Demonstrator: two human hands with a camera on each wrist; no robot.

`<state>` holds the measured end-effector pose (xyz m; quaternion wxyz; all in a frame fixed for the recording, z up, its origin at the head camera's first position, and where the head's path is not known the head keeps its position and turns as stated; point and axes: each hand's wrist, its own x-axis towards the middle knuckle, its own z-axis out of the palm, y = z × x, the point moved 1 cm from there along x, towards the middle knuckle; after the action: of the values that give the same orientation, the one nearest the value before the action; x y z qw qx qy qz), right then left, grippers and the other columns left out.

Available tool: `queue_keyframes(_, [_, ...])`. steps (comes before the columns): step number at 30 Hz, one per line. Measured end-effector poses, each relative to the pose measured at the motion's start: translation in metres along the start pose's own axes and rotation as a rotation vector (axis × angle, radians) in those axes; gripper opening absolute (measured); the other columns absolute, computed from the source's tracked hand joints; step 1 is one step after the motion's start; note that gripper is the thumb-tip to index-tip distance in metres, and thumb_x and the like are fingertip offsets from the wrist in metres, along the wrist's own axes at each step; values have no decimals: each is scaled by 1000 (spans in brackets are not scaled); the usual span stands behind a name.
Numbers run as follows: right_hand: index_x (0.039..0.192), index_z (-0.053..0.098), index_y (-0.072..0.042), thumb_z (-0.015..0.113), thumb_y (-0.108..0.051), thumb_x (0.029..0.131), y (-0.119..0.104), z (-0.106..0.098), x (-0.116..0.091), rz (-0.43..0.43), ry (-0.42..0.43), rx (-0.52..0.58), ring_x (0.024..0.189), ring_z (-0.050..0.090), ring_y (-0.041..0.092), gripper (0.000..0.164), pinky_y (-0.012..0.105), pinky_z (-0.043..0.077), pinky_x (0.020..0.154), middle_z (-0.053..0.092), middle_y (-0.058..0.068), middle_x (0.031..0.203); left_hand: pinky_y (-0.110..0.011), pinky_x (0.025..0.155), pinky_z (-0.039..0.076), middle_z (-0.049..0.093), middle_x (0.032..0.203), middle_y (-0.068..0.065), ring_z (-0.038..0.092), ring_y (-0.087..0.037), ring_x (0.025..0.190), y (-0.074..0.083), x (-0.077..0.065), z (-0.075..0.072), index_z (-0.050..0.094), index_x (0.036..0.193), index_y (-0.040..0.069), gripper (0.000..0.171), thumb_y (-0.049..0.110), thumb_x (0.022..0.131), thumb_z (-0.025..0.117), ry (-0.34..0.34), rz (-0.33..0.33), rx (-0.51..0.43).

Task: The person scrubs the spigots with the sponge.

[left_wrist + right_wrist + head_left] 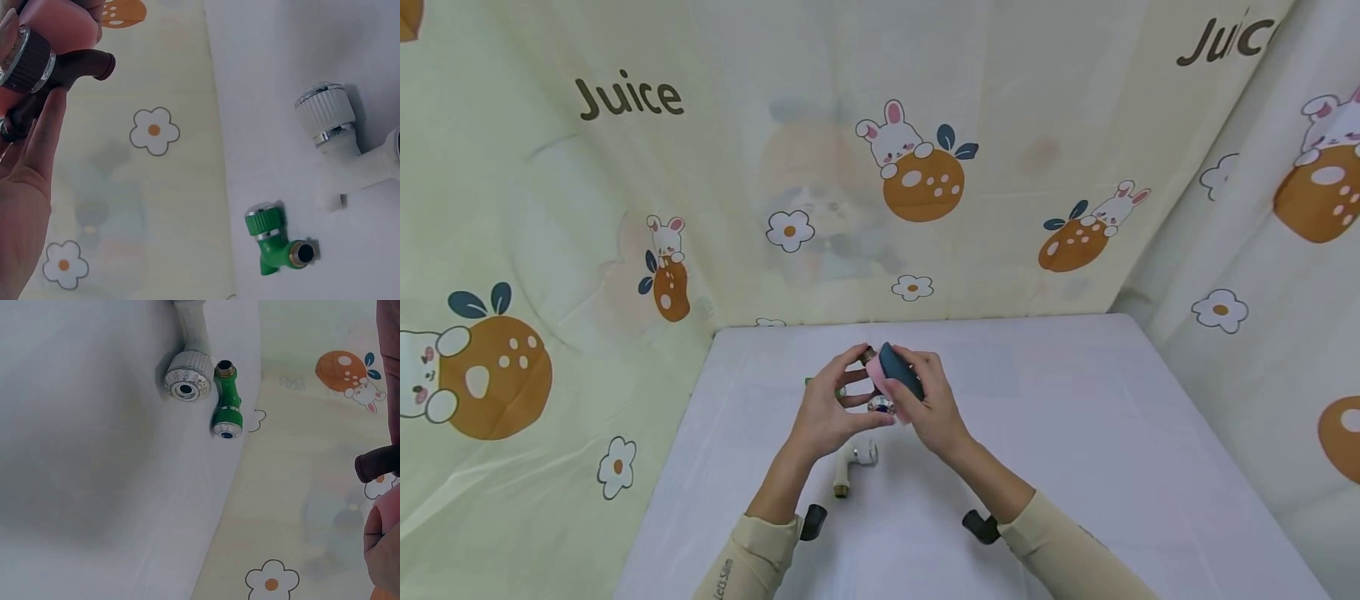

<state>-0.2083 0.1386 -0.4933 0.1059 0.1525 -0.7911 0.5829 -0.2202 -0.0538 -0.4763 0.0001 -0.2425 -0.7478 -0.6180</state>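
My left hand grips a dark brown angle valve with a ribbed dark knob and chrome rings. In the head view its chrome end shows near the left thumb, and much of its body is hidden by the fingers. My right hand holds a two-layer pad, dark blue on the back and pink on the face, which looks like a sponge. Its pink side lies against the valve. At the right edge of the right wrist view, only part of the valve and pad shows.
A white angle valve with a ribbed chrome-ended knob lies on the white-covered table, below the hands. Farther back lies a smaller green valve, mostly behind the left hand in the head view. A printed curtain borders the table's back and sides.
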Motion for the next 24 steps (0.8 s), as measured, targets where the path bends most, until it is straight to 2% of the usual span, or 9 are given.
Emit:
queue_keyframes(8, [155, 46, -19, 62, -27, 105, 2, -2, 1, 16, 9, 7, 128, 47, 32, 53, 53, 49, 104, 39, 14, 143, -33, 93, 60, 47, 157, 3, 63, -26, 131, 1, -2, 2, 43, 156, 35, 103, 12, 71, 97, -32, -42, -9])
queue_keyframes(14, [155, 45, -20, 62, -32, 105, 3, -6, 4, 40, 69, 12, 130, 45, 31, 53, 55, 48, 106, 39, 13, 145, -34, 92, 61, 51, 151, 1, 63, -26, 132, 2, -4, 9, 44, 156, 36, 103, 13, 71, 98, -112, -37, -61])
queue_keyframes(20, [156, 44, -20, 61, -34, 106, 4, -7, 5, 44, 74, 6, 129, 46, 31, 54, 54, 52, 103, 40, 14, 144, -36, 92, 61, 48, 155, 3, 62, -26, 133, 7, -5, 11, 43, 156, 36, 104, 9, 71, 97, -112, -37, -74])
queue_keyframes(24, [154, 47, -20, 60, -34, 106, 4, -8, 5, 50, 76, 2, 122, 48, 27, 52, 47, 55, 96, 43, 12, 139, -35, 93, 61, 45, 156, 1, 61, -26, 135, 7, -5, 11, 38, 159, 34, 108, 8, 72, 96, -100, -35, -74])
